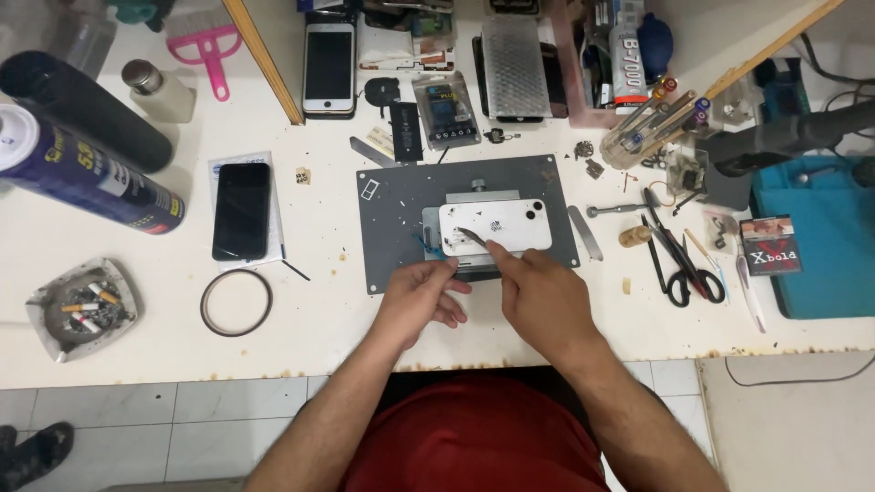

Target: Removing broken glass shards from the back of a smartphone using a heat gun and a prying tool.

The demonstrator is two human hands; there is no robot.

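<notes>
You are working at the middle of the white worktable [301, 319], near its front edge, where a dark grey rectangular metal mat [392, 228] is lying. On the mat, a white smartphone with a twin-lens camera, lying back-up [510, 223], is sitting in a small grey clamp fixture [478, 193]. Your right hand [542, 301] is resting its heel at the mat's front edge, fingers curled around a thin curved metal pry tool [472, 236], the forefinger stretched along it and the tip lying on the phone's white back near its left end. Your left hand [421, 296] is closing loosely at the fixture's front left corner, fingertips pinching toward a small blue part there; whether it is actually gripping it, I cannot tell.

To do this well, I would judge that you should be keeping the tool shallow against the glass, pressing lightly, and steadying the fixture with the left hand. Black-handled scissors [679, 264] and a black-screened phone [241, 210] are lying well apart, toward the table's right and left sides.
</notes>
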